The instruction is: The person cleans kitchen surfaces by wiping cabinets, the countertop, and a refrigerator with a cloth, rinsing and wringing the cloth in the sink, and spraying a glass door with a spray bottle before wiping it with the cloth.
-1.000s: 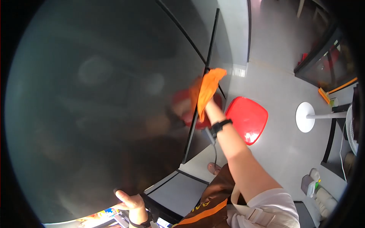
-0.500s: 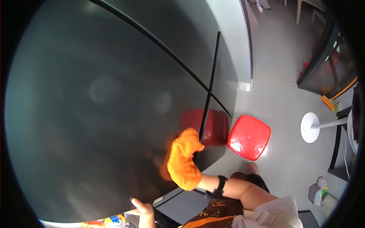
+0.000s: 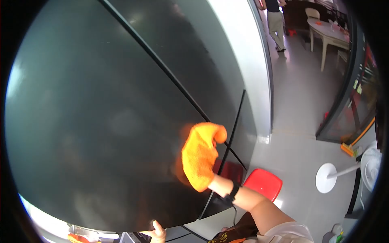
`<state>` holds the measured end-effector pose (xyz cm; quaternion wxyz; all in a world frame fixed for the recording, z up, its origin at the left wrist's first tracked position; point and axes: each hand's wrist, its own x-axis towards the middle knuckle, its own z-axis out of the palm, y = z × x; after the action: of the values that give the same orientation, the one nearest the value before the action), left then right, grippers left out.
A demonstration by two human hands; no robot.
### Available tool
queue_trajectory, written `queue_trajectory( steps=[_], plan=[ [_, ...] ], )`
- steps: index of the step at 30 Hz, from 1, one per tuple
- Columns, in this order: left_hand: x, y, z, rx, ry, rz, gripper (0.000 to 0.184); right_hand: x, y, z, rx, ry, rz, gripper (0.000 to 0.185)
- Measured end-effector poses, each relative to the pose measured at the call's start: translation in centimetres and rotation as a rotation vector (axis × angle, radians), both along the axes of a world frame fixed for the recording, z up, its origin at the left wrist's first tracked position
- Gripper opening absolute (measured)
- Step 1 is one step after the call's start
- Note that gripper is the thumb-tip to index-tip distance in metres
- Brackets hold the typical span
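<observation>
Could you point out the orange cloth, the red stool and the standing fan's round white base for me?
Orange cloth (image 3: 198, 158): head view; on the broad middle of the cloth.
Red stool (image 3: 263, 184): head view; on the top of its seat.
Round white base (image 3: 323, 180): head view; on its flat upper face.

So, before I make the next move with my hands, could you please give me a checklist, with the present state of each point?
1. Cloth covers the right hand: ok, the hand is mostly hidden under it.
2. Cloth presses on the dark panel: cannot tell; its reflection shows close beside it, but the pressure cannot be seen.
3. Left hand is at the panel's edge: ok, at the bottom of the view.
4. Left hand fully in view: not ok, only part shows.
5. Red seat is clear of the right arm: cannot tell; they overlap in the view.
6. Other person is out of the way: ok, far beyond the doorway.
</observation>
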<state>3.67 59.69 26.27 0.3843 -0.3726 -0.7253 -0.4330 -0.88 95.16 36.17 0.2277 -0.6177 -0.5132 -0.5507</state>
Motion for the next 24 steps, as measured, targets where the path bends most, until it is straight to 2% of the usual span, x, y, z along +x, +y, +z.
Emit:
queue_trajectory(
  steps=[2, 3, 5, 6, 8, 10, 11, 12, 13, 15, 16, 18, 20, 21, 22, 23, 24],
  plan=[
    [-0.8, -1.6, -0.7, -0.132, 0.051, 0.136, 0.069, -2.2, 1.3, 6.1, 0.233, 0.176, -0.089, 0.024],
    [-1.0, -1.4, -0.8, -0.108, 0.067, 0.151, 0.069, -3.5, 2.0, 9.0, 0.29, 0.251, -0.013, 0.023],
    [-1.4, -0.4, -0.8, -0.11, 0.126, 0.197, 0.071, -6.8, 4.1, 14.3, 0.29, 0.325, 0.406, 0.02],
    [-2.0, -1.0, -2.5, -0.001, 0.142, 0.155, 0.074, -8.5, 5.1, 16.4, 0.254, 0.355, 0.694, 0.019],
    [-1.5, -2.7, -3.5, -0.048, 0.079, 0.182, 0.079, -12.3, 7.3, 20.1, 0.085, 0.387, 1.251, 0.017],
    [-1.2, -2.7, -2.4, -0.111, 0.001, 0.218, 0.085, -15.1, 8.8, 21.4, -0.05, 0.408, 1.506, 0.015],
    [-0.7, -1.3, -0.1, -0.195, 0.087, 0.248, 0.08, -15.3, 9.1, 20.7, -0.073, 0.419, 1.562, 0.015],
    [-0.3, -0.4, 0.9, -0.28, 0.161, 0.274, 0.074, -15.2, 9.2, 18.9, -0.08, 0.429, 1.598, 0.014],
    [-0.6, -0.5, 0.4, -0.29, 0.121, 0.283, 0.074, -14.9, 9.4, 16.5, -0.082, 0.44, 1.625, 0.014],
    [-1.6, -1.3, -1.2, -0.066, 0.057, -0.012, 0.07, -13.7, 9.4, 10.3, -0.146, 0.436, 1.684, 0.013],
    [-1.5, -1.3, -1.5, -0.06, 0.034, -0.01, 0.067, -12.5, 9.2, 6.0, -0.213, 0.424, 1.69, 0.013],
    [-1.1, -2.2, -1.8, -0.065, -0.049, -0.037, 0.067, -9.6, 8.2, -2.9, -0.407, 0.381, 1.71, 0.014],
    [-0.1, -2.1, -0.8, -0.063, -0.147, 0.003, 0.06, -6.3, 5.9, -11.4, -0.668, 0.321, 1.73, 0.015],
    [0.1, -1.2, -0.4, 0.032, -0.133, -0.052, 0.06, -4.5, 4.6, -15.1, -0.804, 0.284, 1.734, 0.016],
    [0.1, -0.7, 0.6, 0.002, -0.113, -0.061, 0.061, -2.8, 3.0, -17.8, -0.934, 0.237, 1.742, 0.017],
    [0.5, -0.5, 1.8, -0.137, -0.183, -0.018, 0.06, -1.5, 1.7, -20.3, -1.049, 0.187, 1.753, 0.018],
    [0.6, -0.3, 1.3, -0.055, -0.363, 0.132, 0.051, -0.2, 0.4, -21.9, -1.16, 0.132, 1.772, 0.019]
  ],
)
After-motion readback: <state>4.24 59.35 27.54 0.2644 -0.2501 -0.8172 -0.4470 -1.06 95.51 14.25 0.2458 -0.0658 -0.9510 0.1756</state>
